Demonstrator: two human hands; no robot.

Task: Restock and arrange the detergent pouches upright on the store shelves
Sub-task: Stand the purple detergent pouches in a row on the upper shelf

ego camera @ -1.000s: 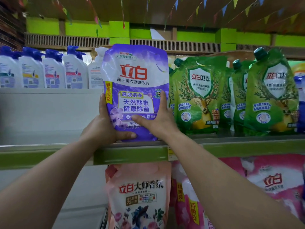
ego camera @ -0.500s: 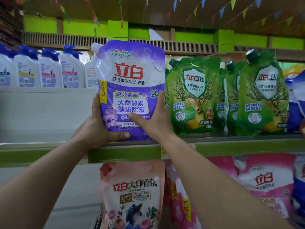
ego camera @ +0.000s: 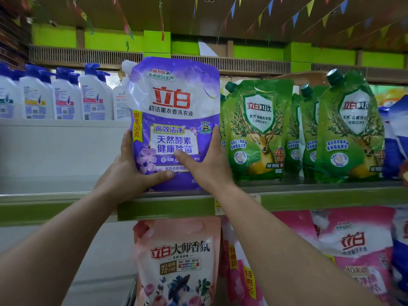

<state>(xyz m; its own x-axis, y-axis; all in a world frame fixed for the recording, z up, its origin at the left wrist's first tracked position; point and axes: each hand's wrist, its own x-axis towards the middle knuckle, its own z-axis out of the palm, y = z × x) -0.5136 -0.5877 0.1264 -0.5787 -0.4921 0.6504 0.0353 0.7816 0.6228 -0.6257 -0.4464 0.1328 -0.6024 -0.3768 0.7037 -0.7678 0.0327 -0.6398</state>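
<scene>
Hands (ego camera: 167, 171) around upright purple pouch (ego camera: 174, 111)

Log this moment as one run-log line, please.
step: placing | item: purple pouch upright at shelf edge | left hand, right hand: holding | neighbour: green pouches

Strings of small coloured triangular pennants (ego camera: 293, 18) hang under a brown ceiling (ego camera: 254, 23) above lime-green wall panels (ego camera: 254, 53) and slatted vents (ego camera: 86, 56).

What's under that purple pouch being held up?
The purple pouch sits at the green shelf edge. Below hangs a peach pouch. Whether its base touches the shelf is hidden by both hands.
</scene>
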